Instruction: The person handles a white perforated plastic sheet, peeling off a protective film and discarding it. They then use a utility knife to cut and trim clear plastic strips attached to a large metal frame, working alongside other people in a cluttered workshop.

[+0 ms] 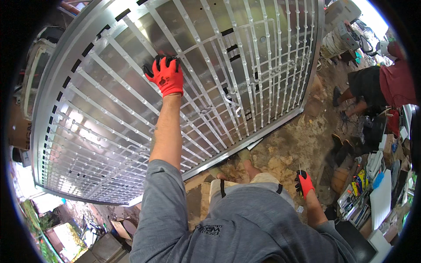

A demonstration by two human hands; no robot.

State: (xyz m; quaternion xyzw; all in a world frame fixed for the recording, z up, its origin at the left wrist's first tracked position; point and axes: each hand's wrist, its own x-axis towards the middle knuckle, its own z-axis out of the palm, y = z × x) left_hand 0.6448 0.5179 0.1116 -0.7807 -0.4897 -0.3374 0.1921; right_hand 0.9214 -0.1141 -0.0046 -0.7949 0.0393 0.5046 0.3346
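Note:
A large, flat metal backlight panel (274,121) stands tilted before me, with rows of pale light strips (186,19) across its inner face. Short black pieces line its left edge. My left hand (167,75), in a red glove with black fingertips, rests on the panel among the strips, fingers spread. A loose white curl of strip or cable (237,108) hangs right of it. Low on the right, my right hand (304,182), in a matching glove, is closed around a thin-shafted tool (300,167) pointing up. The tool's handle is hidden in the glove.
Another person (376,83) in a red top and dark shorts is at the right. Below them lie dark boots (340,147) and piled flat parts, with a white sheet (380,199) among them. A bucket (332,44) stands at the upper right. Stained ground (285,149) spreads by my feet.

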